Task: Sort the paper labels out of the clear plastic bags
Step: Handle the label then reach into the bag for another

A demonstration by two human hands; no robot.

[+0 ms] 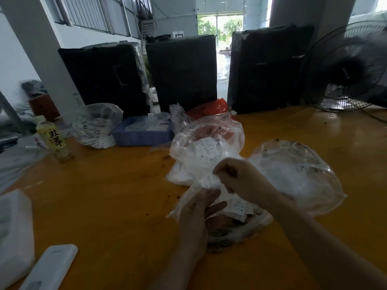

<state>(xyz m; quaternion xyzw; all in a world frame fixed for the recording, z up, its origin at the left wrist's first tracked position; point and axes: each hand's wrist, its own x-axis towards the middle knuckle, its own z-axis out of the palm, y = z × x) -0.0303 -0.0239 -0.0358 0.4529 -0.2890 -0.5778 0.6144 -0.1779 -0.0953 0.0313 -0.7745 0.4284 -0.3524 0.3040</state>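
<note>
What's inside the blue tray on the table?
The blue tray holds whitish stuff, probably paper labels or plastic, but it is too blurry to tell which. Its front wall hides whatever lies at the bottom.

Label print [238, 206] too small to read.

A glossy orange table [109, 197] fills the lower frame. On it lie clear plastic bags [297, 174] of paper labels [204, 152] at centre, a blue tray [142, 132] and a drink bottle [54, 139] at left, three black bundles [182, 72] across the back, a fan [347, 68] upper right, and a white remote [50, 266] lower left.
</note>
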